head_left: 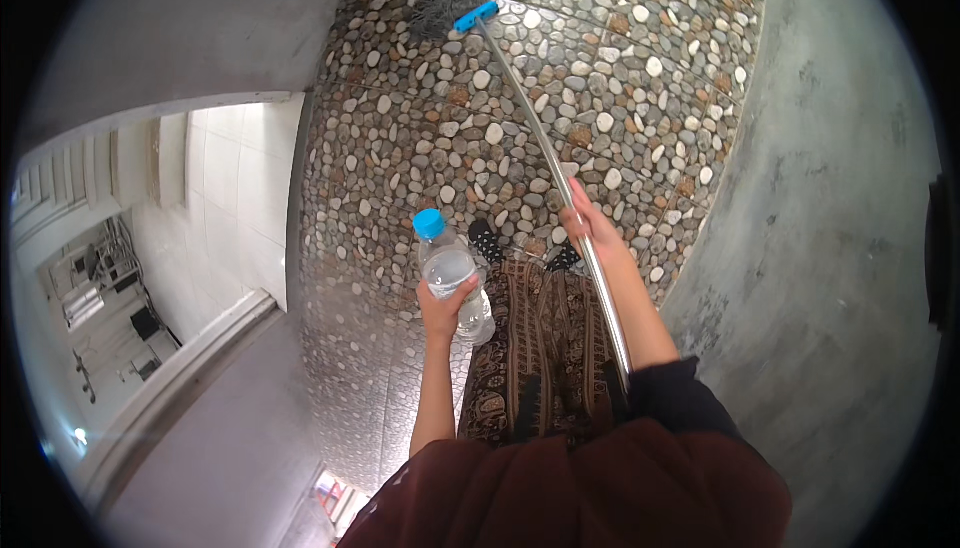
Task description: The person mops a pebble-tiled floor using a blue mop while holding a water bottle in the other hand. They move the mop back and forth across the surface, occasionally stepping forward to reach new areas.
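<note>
My left hand (442, 310) is wrapped round a clear plastic bottle (450, 270) with a blue cap (429, 223). The bottle is held tilted in front of my left side, with clear liquid inside. In my right hand (594, 226) is the metal pole of a mop (532, 118), gripped partway along its length. The lower end of the pole passes beside my right forearm. At the far end, a blue clamp (476, 16) holds grey mop strands (440, 10) that lie on the floor near the wall corner.
Pebble-patterned tiles cover the floor (400, 148). A grey wall (800, 248) runs along the right side, and another wall (200, 38) stands at the upper left. On the left a doorway opens onto white tiles (230, 178). My feet in dark spotted footwear (485, 240) are below the bottle and pole.
</note>
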A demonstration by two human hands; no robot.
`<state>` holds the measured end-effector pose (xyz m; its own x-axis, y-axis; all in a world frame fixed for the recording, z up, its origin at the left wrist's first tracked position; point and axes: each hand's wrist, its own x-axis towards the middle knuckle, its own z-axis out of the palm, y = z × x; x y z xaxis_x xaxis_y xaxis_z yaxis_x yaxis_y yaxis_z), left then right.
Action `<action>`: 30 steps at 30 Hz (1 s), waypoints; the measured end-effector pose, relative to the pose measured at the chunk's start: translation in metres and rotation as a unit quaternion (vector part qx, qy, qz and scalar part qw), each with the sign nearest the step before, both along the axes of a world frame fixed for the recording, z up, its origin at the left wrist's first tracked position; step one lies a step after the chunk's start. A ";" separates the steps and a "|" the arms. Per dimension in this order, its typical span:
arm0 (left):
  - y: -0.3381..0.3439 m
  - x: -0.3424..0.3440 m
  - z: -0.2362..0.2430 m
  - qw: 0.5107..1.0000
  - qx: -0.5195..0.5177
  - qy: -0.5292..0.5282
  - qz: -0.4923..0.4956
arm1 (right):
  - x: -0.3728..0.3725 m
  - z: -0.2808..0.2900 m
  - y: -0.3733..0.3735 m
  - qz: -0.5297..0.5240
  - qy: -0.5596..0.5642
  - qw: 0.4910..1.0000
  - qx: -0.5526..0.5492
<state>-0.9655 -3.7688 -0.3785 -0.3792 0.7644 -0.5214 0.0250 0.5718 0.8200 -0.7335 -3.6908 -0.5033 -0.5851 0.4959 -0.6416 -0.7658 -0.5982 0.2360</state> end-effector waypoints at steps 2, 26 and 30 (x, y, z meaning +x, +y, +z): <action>0.002 0.000 -0.002 1.000 -0.002 -0.003 -0.012 | 0.030 0.030 -0.063 0.007 -0.056 0.998 0.004; 0.043 0.075 -0.024 0.978 -0.022 -0.029 -0.207 | 0.046 0.007 -0.060 -0.265 0.124 0.956 0.013; 0.045 0.090 -0.020 0.968 0.007 -0.042 -0.246 | 0.062 0.073 -0.176 -0.261 0.005 0.964 -0.050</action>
